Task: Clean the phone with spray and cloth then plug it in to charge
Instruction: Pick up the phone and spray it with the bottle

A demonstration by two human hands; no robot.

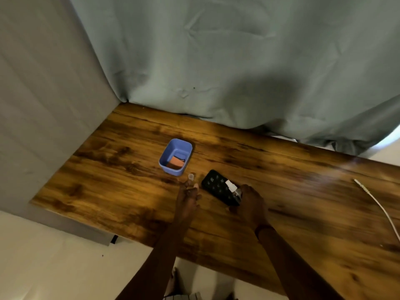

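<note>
Phone (213, 185) lies flat on the table (108, 169) beneath the spray (232, 186) gripped by the right hand (249, 201), seemingly for misting. Left hand (187, 197) pinches the cap (191, 176) aside at 9 o'clock; cloth (175, 163) waits at 10, cable (381, 210) at 3.

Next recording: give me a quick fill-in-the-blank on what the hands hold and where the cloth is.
1. The right hand holds the spray bottle over the black ____.
2. The orange cloth lies inside the ____ tub.
3. The left hand pinches a small clear ____.
Missing words: phone; blue; cap.
</note>
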